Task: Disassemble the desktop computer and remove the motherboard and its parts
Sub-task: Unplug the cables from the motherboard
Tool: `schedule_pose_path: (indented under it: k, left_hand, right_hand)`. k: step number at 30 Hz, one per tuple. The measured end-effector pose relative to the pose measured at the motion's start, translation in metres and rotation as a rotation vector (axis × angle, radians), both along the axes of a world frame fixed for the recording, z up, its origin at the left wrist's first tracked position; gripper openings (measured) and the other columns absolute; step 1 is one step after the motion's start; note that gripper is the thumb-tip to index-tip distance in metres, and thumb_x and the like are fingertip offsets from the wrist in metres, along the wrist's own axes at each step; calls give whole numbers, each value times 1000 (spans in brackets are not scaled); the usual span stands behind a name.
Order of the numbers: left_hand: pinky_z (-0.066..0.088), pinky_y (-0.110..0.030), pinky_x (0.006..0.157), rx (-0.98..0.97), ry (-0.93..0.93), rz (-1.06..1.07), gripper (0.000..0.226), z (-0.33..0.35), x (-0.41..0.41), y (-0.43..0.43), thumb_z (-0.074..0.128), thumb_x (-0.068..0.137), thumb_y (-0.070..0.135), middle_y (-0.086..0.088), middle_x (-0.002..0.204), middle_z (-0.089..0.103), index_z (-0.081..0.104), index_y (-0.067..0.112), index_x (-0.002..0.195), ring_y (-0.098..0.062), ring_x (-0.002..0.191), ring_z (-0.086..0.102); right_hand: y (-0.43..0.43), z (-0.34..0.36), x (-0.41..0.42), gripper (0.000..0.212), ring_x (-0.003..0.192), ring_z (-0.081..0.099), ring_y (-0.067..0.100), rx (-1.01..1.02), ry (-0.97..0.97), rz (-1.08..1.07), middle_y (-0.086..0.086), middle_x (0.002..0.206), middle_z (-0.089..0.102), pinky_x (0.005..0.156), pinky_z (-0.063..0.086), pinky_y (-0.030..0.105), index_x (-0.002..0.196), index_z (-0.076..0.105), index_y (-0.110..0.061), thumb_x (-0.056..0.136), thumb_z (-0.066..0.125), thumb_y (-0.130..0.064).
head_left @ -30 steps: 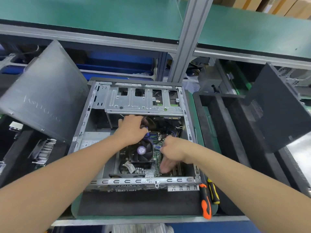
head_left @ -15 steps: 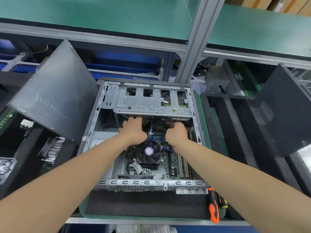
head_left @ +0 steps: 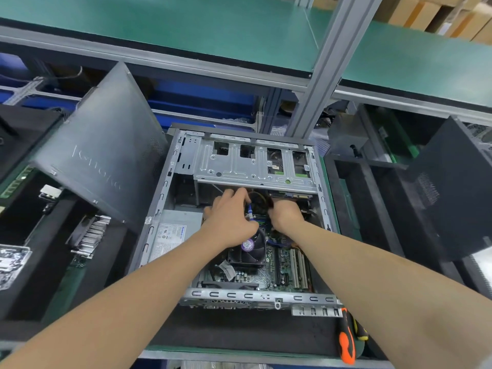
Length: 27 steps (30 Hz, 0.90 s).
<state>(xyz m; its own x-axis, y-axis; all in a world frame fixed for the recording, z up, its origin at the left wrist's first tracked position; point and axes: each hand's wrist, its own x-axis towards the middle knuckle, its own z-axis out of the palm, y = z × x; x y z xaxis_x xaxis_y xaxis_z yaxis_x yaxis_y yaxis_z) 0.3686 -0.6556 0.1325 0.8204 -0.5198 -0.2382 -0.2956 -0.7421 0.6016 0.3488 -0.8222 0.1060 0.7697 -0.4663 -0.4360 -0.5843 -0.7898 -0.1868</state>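
Open PC case (head_left: pixel 159 209) on bench, mobo (head_left: pixel 285 265) inside beside CPU fan (head_left: pixel 246 251), L hand (head_left: pixel 229 217) and R hand (head_left: pixel 286 213) under drive cage (head_left: pixel 239 166) by blue cable (head_left: pixel 250 209), fingers curled, can't tell what either grips, orange screwdriver (head_left: pixel 347 339) near right.

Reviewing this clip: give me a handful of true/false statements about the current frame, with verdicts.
1. The left hand and the right hand both reach into the open computer case, just below the drive cage. True.
2. The CPU cooler fan lies out on the bench. False: it sits on the motherboard inside the case.
3. An orange-and-black screwdriver lies beside the case's near right corner. True.
4. The right hand holds that screwdriver. False: nothing touches it; the right hand is in the case.
5. The black side panel is fitted on the case. False: it is off, tilted at the case's left.
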Motion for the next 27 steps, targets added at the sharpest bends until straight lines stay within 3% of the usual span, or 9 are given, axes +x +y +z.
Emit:
schedule_pose_path:
  k: [2,5,7,9,11,15,19,27]
  left_hand:
    - [38,-48,93,57,-84,-28,34,0,-3,-2,63,73,50,5,108,46,48,31,96,-27,110,47]
    - [40,-54,96,61,-65,-59,41,-2,-6,-3,46,65,69,6,104,45,45,30,79,-28,110,46]
    - [37,-60,102,91,-33,-120,51,-11,-7,-3,45,65,72,3,118,42,44,29,93,-34,123,42]
    - [24,-68,113,176,-21,-195,72,-21,-9,-2,47,69,74,3,145,30,34,37,130,-38,145,24]
    - [15,-69,117,247,-46,-199,95,-26,-10,-4,38,70,80,4,160,15,18,41,154,-38,152,10]
    - [22,-65,108,373,-187,-182,97,-22,0,-17,27,70,88,-6,156,30,34,39,154,-42,141,28]
    - [27,-62,105,436,-197,-176,92,-19,1,-29,30,73,84,-10,145,45,49,30,145,-41,131,39]
    - [27,-62,109,465,-220,-194,97,-22,0,-28,23,74,86,-13,152,41,46,28,149,-44,135,39]
  right_hand:
    - [-3,-3,6,33,112,65,32,-24,49,37,12,123,67,90,57,35,137,57,-7,107,44,-12]
    - [-2,-6,13,34,113,65,33,-59,118,77,13,125,66,86,54,36,137,56,-6,104,51,-10]
    - [-3,-10,16,35,114,64,33,-98,161,125,13,127,64,88,54,36,137,56,-6,102,52,-8]
    - [-4,-14,18,36,116,62,33,-105,165,141,12,130,63,82,52,35,139,54,-8,104,48,-10]
    - [-3,-20,17,35,117,62,33,-110,120,140,12,132,64,75,45,33,138,56,-10,107,41,-15]
    - [-3,-25,17,34,113,63,35,-79,5,79,19,126,66,76,44,31,134,60,-10,107,40,-17]
    - [-3,-24,17,35,113,63,36,-43,5,79,21,125,65,76,45,30,136,58,-9,105,42,-13]
    - [-6,-30,16,37,114,63,37,-56,-27,100,21,127,64,77,45,31,139,56,-11,105,41,-12]
